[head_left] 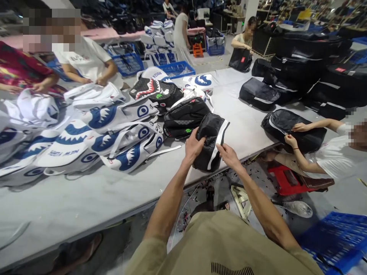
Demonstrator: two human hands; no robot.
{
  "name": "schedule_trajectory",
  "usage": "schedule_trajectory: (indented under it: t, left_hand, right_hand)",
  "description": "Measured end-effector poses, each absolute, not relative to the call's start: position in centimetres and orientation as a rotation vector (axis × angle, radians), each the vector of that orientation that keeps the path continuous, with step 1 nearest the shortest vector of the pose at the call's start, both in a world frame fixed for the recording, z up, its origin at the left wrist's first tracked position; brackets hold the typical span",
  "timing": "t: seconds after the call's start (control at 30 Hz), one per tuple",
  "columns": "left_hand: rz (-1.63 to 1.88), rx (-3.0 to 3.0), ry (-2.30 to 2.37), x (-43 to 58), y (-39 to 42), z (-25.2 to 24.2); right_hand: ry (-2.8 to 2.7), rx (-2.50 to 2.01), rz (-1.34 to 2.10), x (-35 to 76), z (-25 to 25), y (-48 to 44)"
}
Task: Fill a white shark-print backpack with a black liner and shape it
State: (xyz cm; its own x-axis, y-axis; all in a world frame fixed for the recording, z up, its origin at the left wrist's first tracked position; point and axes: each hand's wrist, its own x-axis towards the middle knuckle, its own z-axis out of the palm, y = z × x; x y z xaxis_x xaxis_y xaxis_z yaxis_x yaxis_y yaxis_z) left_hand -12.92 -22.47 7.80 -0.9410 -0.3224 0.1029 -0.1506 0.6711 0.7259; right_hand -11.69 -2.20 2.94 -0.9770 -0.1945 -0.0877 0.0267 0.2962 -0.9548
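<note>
The left hand (pixel 193 147) grips the top of a black bag (pixel 210 147) at the near edge of the desk (pixel 86 198). The right hand (pixel 229 154) pinches its white stripe. The bag looks mid-check; next it needs turning.

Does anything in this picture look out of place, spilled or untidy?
Yes. The floor under the table edge is littered with small dark scraps, beside a red stool. The left hand and right hand grip a black backpack, which looks undamaged.
</note>
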Motion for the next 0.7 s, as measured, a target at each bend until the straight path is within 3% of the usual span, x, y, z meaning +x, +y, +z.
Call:
schedule_trajectory:
  t: [0.3, 0.57, 0.7]
  left_hand:
    - [-1.114, 0.284, -2.633, -13.7, -24.3, 7.0]
    - [-1.129, 0.416, -2.555, -14.7, -29.3, 7.6]
    - [-1.226, 0.303, -2.578, -14.2, -28.9, 7.7]
  right_hand:
    - [2.325, -0.204, -1.953, -10.4, 0.6, -0.9]
    - [2.377, 0.377, -1.813, -2.1, -8.8, 3.9]
    - [2.114, 0.441, -1.922, -1.7, -9.2, 4.1]
